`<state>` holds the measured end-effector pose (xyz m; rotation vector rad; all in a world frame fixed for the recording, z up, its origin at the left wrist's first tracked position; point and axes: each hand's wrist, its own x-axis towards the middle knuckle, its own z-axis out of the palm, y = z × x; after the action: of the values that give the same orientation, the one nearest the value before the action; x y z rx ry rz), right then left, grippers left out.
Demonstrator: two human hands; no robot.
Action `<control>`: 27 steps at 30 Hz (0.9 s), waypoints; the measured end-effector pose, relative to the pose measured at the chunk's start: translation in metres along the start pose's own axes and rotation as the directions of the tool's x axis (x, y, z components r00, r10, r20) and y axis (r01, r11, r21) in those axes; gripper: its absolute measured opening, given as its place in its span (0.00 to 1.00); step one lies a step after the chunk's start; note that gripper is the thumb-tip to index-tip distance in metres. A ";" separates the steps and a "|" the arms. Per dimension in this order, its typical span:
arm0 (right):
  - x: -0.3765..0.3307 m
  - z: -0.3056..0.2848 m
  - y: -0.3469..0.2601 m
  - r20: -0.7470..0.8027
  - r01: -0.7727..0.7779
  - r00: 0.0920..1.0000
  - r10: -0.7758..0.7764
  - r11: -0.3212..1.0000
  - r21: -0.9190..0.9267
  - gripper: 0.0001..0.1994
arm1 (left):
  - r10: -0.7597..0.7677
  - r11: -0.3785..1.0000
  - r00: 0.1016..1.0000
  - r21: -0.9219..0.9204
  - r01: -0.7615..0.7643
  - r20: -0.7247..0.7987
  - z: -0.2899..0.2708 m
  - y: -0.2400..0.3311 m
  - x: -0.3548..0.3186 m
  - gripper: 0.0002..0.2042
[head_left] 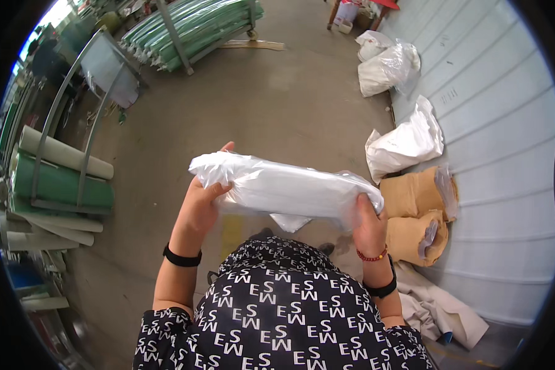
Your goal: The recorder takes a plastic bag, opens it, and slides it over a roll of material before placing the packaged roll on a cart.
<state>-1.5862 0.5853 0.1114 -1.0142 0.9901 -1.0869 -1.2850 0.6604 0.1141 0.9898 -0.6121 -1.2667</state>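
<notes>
I see the bare left hand (201, 200) and bare right hand (370, 227), apart, clamped on opposite ends of the long, white, plastic-wrapped bundle (290, 187) before the black-and-white patterned shirt (283, 308), probably to prevent sagging.

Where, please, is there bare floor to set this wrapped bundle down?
The widest bare floor lies ahead of the white wrapped bundle, between the green wrapped stack and the white sacks. Another patch lies between the left hand and the green roll. Along the pale wall it is crowded: sacks, brown paper packages, beige sheeting.
</notes>
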 end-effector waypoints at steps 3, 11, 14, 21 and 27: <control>-0.003 -0.008 -0.004 0.044 0.069 0.997 -0.067 0.996 -0.062 0.13 | -0.086 0.996 0.983 -0.004 0.088 0.161 -0.011 0.015 0.003 0.34; -0.009 0.008 -0.011 -0.025 0.140 0.990 -0.142 0.988 -0.060 0.13 | 0.032 0.999 0.999 -0.020 -0.032 -0.006 -0.020 0.019 0.018 0.20; -0.009 0.001 -0.009 -0.041 0.072 0.997 -0.072 0.997 -0.004 0.14 | 0.076 0.995 0.996 -0.060 -0.079 -0.042 -0.013 0.017 0.019 0.21; -0.010 0.002 -0.013 -0.082 0.034 0.996 -0.031 0.999 0.028 0.15 | 0.037 0.997 0.966 -0.072 -0.019 0.257 -0.012 0.023 0.025 0.33; -0.014 0.002 -0.011 -0.103 0.061 0.993 -0.065 0.997 -0.049 0.14 | -0.132 0.944 0.974 0.323 0.066 0.186 -0.005 0.033 0.018 0.26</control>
<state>-1.5895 0.5976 0.1247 -1.0400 1.0779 -1.1840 -1.2602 0.6443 0.1381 1.1719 -0.9586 -1.3990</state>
